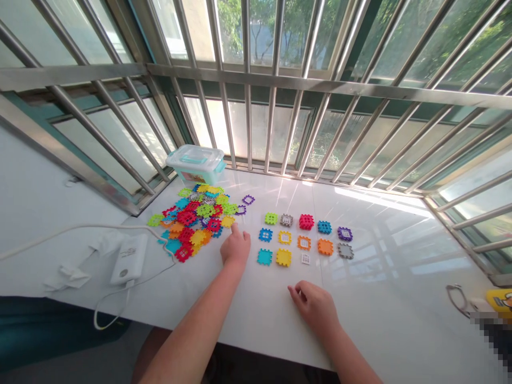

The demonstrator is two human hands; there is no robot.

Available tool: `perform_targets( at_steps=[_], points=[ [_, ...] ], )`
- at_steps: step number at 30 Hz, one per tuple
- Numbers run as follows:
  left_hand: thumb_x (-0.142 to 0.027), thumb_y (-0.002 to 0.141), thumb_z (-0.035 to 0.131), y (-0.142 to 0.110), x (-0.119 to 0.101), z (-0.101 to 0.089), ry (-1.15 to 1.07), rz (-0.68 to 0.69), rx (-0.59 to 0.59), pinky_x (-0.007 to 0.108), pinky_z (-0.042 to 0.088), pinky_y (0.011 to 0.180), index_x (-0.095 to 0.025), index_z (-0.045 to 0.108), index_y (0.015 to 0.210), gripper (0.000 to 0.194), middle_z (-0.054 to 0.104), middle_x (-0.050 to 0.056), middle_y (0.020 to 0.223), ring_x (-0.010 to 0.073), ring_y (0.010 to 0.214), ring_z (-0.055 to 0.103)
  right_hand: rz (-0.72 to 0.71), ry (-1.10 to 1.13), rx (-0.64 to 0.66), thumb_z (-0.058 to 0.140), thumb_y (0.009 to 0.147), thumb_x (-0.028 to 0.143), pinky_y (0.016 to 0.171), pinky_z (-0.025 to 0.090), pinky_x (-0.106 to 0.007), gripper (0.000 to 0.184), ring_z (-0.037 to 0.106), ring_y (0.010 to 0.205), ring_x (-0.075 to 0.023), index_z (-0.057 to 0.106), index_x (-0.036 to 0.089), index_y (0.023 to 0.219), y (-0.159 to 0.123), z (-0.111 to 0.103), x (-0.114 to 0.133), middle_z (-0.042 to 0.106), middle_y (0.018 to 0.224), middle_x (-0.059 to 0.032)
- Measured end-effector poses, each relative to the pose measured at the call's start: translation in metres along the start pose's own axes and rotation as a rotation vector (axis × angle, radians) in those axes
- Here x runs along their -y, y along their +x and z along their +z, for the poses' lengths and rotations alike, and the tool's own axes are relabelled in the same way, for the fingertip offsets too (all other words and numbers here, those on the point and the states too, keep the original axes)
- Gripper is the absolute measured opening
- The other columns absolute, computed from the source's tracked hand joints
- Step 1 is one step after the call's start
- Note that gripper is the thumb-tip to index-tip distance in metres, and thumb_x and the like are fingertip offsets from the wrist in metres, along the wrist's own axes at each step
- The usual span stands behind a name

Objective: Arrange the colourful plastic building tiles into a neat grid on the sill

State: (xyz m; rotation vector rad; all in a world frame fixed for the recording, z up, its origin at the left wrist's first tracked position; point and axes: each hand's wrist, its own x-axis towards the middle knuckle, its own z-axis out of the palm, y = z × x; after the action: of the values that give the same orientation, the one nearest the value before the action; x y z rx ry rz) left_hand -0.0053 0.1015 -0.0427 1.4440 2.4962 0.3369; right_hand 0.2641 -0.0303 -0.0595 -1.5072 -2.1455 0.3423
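Note:
My left hand (236, 246) is at the right edge of a heap of colourful plastic building tiles (196, 210). Its index finger reaches to a yellow tile (228, 221), and the thumb stands apart from it. My right hand (317, 305) rests on the table with curled fingers and nothing visible in them. Between and beyond the hands, tiles are sorted by colour in rows: a turquoise tile (264, 257), a yellow one (284, 258), a small white piece (305, 259), an orange one (325, 247) and a red stack (306, 222) among them.
A lidded clear box (196, 162) stands behind the heap. To the left lie a white power bank (129, 258) with a cable and a crumpled tissue (72, 274). Metal window bars (248, 122) line the back. Glasses (458, 298) lie at the right.

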Motion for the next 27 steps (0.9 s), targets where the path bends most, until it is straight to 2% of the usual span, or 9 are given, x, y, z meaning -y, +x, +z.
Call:
perform_targets(
  at_steps=[2,4,9,12,14,20,22,25,27],
  points=[
    [-0.038,0.105,0.04,0.0008,-0.0001,-0.0015,-0.008,-0.038,0.003,0.037,0.052,0.08,-0.013,0.031,0.166,0.066,0.079,0.017,0.103,0.0305,0.095,0.076,-0.076,-0.045,0.028,0.052,0.107,0.047,0.057,0.031,-0.026,0.042,0.057,0.056,-0.0135,0.061,0.023,0.074,-0.0059,0.001,-0.0014,0.063,0.064,0.0003],
    [-0.036,0.106,0.036,0.0016,-0.0003,-0.0024,-0.009,-0.053,0.023,0.038,0.053,0.081,-0.012,0.028,0.168,0.067,0.079,0.018,0.104,0.031,0.095,0.076,-0.09,-0.049,0.032,0.052,0.107,0.046,0.057,0.03,-0.026,0.042,0.057,0.057,-0.0135,0.062,0.023,0.074,-0.0056,0.0003,-0.0027,0.063,0.064,0.0005],
    [-0.038,0.104,0.04,0.0019,-0.0002,-0.0039,-0.01,-0.023,0.043,0.039,0.053,0.082,-0.018,0.042,0.161,0.06,0.079,0.017,0.105,0.0316,0.097,0.076,-0.029,0.009,0.009,0.05,0.108,0.049,0.058,0.031,-0.026,0.045,0.054,0.055,-0.0134,0.061,0.023,0.073,-0.0009,-0.0001,-0.0054,0.059,0.06,0.0019],
    [-0.043,0.104,0.042,0.0008,0.0001,-0.0041,-0.02,-0.018,0.043,0.038,0.053,0.08,-0.022,0.051,0.148,0.05,0.079,0.014,0.102,0.0314,0.095,0.076,-0.013,0.021,0.004,0.049,0.108,0.05,0.058,0.032,-0.027,0.046,0.054,0.055,-0.0136,0.061,0.023,0.073,-0.0007,0.0006,-0.0059,0.06,0.061,0.0016],
    [-0.049,0.103,0.043,0.0002,0.0005,-0.0035,-0.032,-0.019,0.038,0.038,0.053,0.079,-0.021,0.053,0.143,0.05,0.079,0.014,0.1,0.0316,0.094,0.076,-0.001,0.025,-0.004,0.049,0.108,0.05,0.058,0.032,-0.027,0.046,0.054,0.055,-0.0135,0.061,0.023,0.072,-0.0007,0.0004,-0.006,0.06,0.061,0.0018],
    [-0.061,0.1,0.046,0.002,0.0025,-0.001,-0.029,-0.023,0.005,0.04,0.053,0.078,-0.015,0.031,0.164,0.081,0.078,0.019,0.109,0.0342,0.098,0.075,0.003,0.044,-0.012,0.05,0.108,0.049,0.057,0.032,-0.027,0.045,0.052,0.054,-0.0129,0.06,0.023,0.072,0.0001,-0.0016,-0.0057,0.058,0.06,0.0022],
    [-0.062,0.099,0.046,0.0033,0.0031,-0.0004,-0.03,-0.028,0.017,0.041,0.054,0.079,-0.016,0.036,0.162,0.078,0.078,0.018,0.11,0.0347,0.099,0.075,0.009,0.051,-0.011,0.05,0.108,0.048,0.058,0.032,-0.027,0.045,0.052,0.055,-0.0129,0.06,0.023,0.072,0.0001,-0.0014,-0.0057,0.059,0.061,0.0019],
    [-0.06,0.098,0.048,0.0041,0.0039,0.001,-0.052,-0.027,0.007,0.041,0.054,0.079,-0.022,0.051,0.15,0.064,0.078,0.016,0.108,0.0349,0.099,0.075,0.02,0.057,-0.011,0.05,0.108,0.047,0.059,0.031,-0.027,0.044,0.053,0.056,-0.0128,0.06,0.022,0.072,-0.0001,0.0,-0.0059,0.06,0.061,0.0015],
    [-0.058,0.098,0.049,0.0036,0.0046,0.0022,-0.064,-0.023,-0.01,0.042,0.054,0.079,-0.022,0.055,0.143,0.059,0.078,0.015,0.106,0.0353,0.098,0.075,0.026,0.059,-0.009,0.051,0.107,0.047,0.059,0.031,-0.027,0.043,0.054,0.056,-0.0127,0.06,0.022,0.073,-0.0002,0.0008,-0.0061,0.06,0.061,0.0012]
  ],
)
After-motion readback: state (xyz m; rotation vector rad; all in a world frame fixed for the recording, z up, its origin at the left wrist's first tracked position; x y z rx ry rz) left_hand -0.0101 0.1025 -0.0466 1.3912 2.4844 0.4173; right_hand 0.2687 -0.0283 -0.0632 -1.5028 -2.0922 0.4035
